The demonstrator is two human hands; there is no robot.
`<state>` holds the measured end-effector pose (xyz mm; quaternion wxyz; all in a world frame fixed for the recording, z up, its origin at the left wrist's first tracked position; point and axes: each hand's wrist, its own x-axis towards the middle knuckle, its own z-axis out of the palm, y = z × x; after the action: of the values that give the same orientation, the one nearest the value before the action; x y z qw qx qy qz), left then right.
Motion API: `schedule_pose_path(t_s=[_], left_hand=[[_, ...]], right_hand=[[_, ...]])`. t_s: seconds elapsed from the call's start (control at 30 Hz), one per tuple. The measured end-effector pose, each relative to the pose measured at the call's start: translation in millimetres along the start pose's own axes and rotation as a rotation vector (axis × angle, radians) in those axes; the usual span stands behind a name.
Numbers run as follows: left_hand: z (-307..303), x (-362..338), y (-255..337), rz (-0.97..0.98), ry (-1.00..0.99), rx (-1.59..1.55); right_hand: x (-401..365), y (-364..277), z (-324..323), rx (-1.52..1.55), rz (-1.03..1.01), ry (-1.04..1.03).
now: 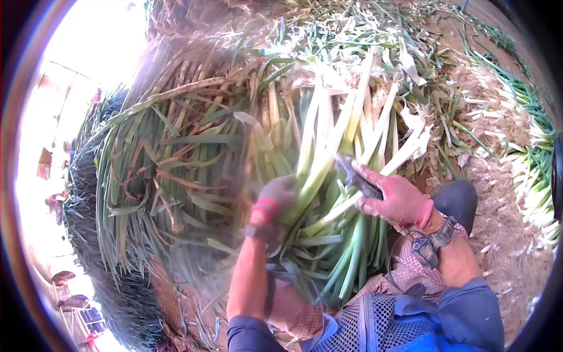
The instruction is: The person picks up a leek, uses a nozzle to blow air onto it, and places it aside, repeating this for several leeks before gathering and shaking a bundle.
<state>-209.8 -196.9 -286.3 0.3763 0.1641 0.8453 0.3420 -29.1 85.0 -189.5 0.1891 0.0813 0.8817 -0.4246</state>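
Note:
My left hand [274,200], in a glove with a red cuff and smeared by motion, is closed around the green part of a long green onion [321,161]. The stalk slants up and away, its pale end among other white stalks. On the right, my gloved right hand [402,199] grips a dark hand-held tool [359,178] with a short snout that points left at the stalks. Below both hands, a bundle of green leaves [352,258] spreads over my lap.
A big heap of untrimmed green onions [176,146] lies to the left, behind a blurred haze. Peeled skins and leaf scraps [363,35] cover the far side. To the right are root trimmings [498,193] and a row of white-stemmed green onions [531,170].

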Motion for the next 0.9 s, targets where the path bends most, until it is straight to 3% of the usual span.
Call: schedule_pose_path(t_s=[0.07,0.1,0.13,0.23,0.27,0.3,0.37,0.4,0.47,0.5,0.6,0.63,0.7,0.83,0.87,0.9], left_hand=[[3.4,-7.8,19.6,0.081,-0.006,0.361],[4.9,-12.6,27.4,0.1,-0.025,0.388],[8.7,-12.4,26.3,0.13,-0.003,0.415],[13.7,-8.7,25.1,0.167,0.019,0.471],[12.9,-8.8,23.9,0.172,0.025,0.51],[12.5,-8.5,21.9,0.168,0.028,0.507],[10.7,-5.2,18.4,0.168,0.065,0.496],[10.3,-4.7,17.1,0.163,0.066,0.487],[8.5,-2.8,18.6,0.177,0.087,0.464],[6.7,-1.9,21.7,0.181,0.089,0.465],[4.7,-1.4,19.7,0.124,0.09,0.451],[4.4,-1.1,18.8,0.13,0.093,0.41],[-0.7,7.9,22.2,0.156,0.104,0.378],[-1.9,14.1,18.8,0.137,0.151,0.343],[-2.9,18.7,21.3,0.162,0.179,0.317],[-3.6,23.6,25.2,0.187,0.208,0.29]], right_hand=[[12.2,-0.6,2.2,-0.012,-0.05,0.021],[17.5,-3.6,1.0,-0.025,-0.092,0.048],[25.0,-11.1,-3.3,-0.152,-0.043,-0.153],[48.8,-21.8,-1.4,-0.197,-0.017,-0.186],[56.0,-38.5,-13.1,-0.212,0.11,-0.192],[67.4,-30.9,-10.2,-0.298,0.022,-0.111],[82.1,-16.7,-3.1,-0.184,-0.193,-0.18],[83.3,-34.1,-8.8,-0.189,-0.192,-0.19],[83.6,-67.2,-22.3,-0.243,0.167,-0.253],[86.7,-59.1,-18.2,-0.244,0.167,-0.249],[88.0,-36.6,0.0,-0.175,-0.128,-0.232],[86.0,-34.8,0.9,-0.174,-0.125,-0.24],[83.6,-47.0,-8.9,-0.339,0.09,-0.197],[60.2,-25.4,-5.9,-0.25,-0.031,-0.138],[48.7,-44.3,-23.2,-0.245,0.099,-0.186],[35.7,-46.7,-36.3,-0.245,0.104,-0.175]])
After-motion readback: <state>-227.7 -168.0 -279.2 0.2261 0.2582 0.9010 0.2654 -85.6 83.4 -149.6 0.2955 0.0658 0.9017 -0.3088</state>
